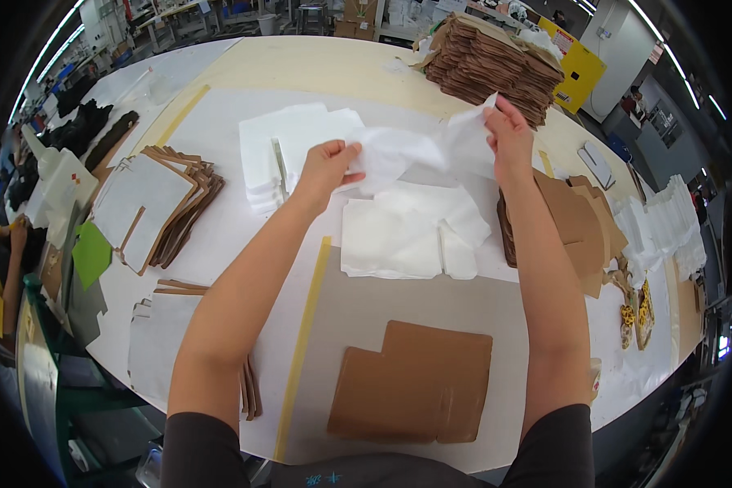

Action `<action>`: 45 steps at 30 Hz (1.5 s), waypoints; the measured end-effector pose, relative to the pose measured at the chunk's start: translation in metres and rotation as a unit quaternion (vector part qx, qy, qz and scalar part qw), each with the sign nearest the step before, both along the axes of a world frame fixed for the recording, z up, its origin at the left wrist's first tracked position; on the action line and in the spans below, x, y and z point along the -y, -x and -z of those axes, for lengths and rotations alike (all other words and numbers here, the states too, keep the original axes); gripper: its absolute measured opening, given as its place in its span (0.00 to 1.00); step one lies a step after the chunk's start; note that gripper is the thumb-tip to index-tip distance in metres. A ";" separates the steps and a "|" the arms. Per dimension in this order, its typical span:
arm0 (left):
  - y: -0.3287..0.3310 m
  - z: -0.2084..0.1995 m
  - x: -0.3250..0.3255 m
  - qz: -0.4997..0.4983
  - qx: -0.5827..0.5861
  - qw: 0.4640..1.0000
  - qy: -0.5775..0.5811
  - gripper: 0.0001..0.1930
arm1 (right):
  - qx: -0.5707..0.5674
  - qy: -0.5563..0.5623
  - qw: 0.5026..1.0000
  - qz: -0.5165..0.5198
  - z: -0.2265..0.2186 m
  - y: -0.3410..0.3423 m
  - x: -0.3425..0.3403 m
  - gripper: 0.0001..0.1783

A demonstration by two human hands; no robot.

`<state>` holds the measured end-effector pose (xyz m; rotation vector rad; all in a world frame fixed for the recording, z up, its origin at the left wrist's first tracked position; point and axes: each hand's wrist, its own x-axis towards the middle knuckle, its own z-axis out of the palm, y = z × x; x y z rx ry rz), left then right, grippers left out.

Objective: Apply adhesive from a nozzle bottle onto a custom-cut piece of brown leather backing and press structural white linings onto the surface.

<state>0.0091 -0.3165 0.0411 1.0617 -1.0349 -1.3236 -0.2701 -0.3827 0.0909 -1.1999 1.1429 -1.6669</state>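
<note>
A thin, limp white sheet [405, 151] is stretched in the air between my two hands. My left hand [328, 169] pinches its left end between thumb and fingers. At the upper right corner, my right hand [509, 137] is closed on the same sheet, held a little higher. Below it lies a stack of white cut sheets [398, 232] with a narrow slit. Another white stack [260, 150], also slit, sits behind my left hand. Nearest me, a flat brown cut panel [415, 382] with a notched corner rests on a grey board [317, 358].
Brown panels with pale faces are stacked at left [142, 203], with a second stack [163, 325] partly behind my left forearm. More brown panels [573, 224] lie beside my right forearm. A tall brown pile [488, 73] stands at the back right. Yellow tape [305, 342] crosses the table.
</note>
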 end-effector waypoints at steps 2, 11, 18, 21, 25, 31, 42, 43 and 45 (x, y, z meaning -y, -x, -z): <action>-0.009 -0.004 0.013 0.027 -0.011 1.000 0.013 0.11 | -0.005 -0.015 0.999 -0.042 -0.018 -0.006 0.005 0.24; -0.018 -0.047 -0.010 0.017 0.181 0.968 0.174 0.16 | -0.022 -0.031 0.979 -0.202 -0.032 0.012 -0.050 0.30; -0.032 0.029 -0.094 0.150 0.367 0.897 0.194 0.08 | -0.296 -0.047 0.920 -0.252 0.065 0.033 -0.144 0.10; -0.035 0.044 -0.114 0.152 0.392 0.865 0.273 0.05 | -0.394 0.018 0.890 -0.229 0.069 0.033 -0.174 0.14; -0.030 0.036 -0.127 0.105 0.334 0.927 0.138 0.07 | -0.372 0.026 0.905 -0.206 0.073 0.040 -0.190 0.09; -0.035 0.045 -0.104 0.092 0.370 0.922 -0.060 0.16 | -0.313 -0.204 0.920 -0.118 0.086 0.029 -0.169 0.14; -0.019 0.050 -0.102 0.009 0.511 0.859 -0.020 0.35 | -0.456 -0.250 0.854 -0.036 0.095 0.014 -0.158 0.26; -0.018 0.049 -0.102 0.007 0.547 0.837 -0.018 0.36 | -0.455 -0.257 0.852 -0.038 0.098 0.016 -0.156 0.25; -0.019 0.046 -0.099 0.009 0.564 0.826 -0.021 0.37 | -0.436 -0.248 0.864 -0.045 0.102 0.016 -0.154 0.23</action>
